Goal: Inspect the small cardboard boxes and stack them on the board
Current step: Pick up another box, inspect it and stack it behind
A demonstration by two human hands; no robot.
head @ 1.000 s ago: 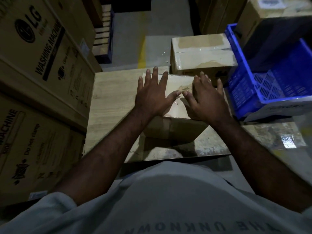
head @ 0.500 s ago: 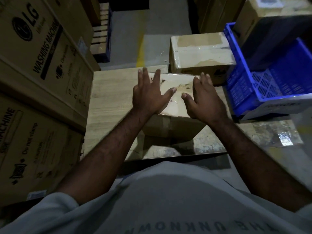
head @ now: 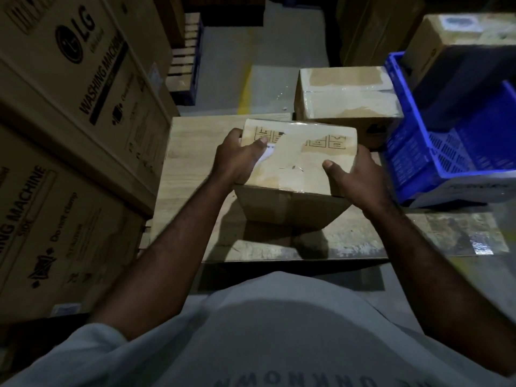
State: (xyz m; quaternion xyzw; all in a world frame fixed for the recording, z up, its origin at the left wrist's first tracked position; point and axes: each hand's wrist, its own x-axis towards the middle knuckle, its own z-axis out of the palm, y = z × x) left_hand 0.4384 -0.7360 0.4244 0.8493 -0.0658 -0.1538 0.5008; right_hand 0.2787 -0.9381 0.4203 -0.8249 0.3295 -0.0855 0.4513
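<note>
The left hand (head: pixel 237 160) and right hand (head: pixel 356 178) grip one small box (head: pixel 296 163) over the board (head: pixel 190 155); stacking looks barely begun, with another box (head: pixel 344 99) beyond them.

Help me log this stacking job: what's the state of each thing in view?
Near box, taped shut, gripped at both sides over the board; lifted or resting, cannot tell.
Left hand, grips the near box's left side.
Right hand, grips its right side.
Far box, taped shut, untouched, behind the near one.
Board, flat.
Crate, upright, open-topped.
Washing machine cartons, stacked at left.
</note>
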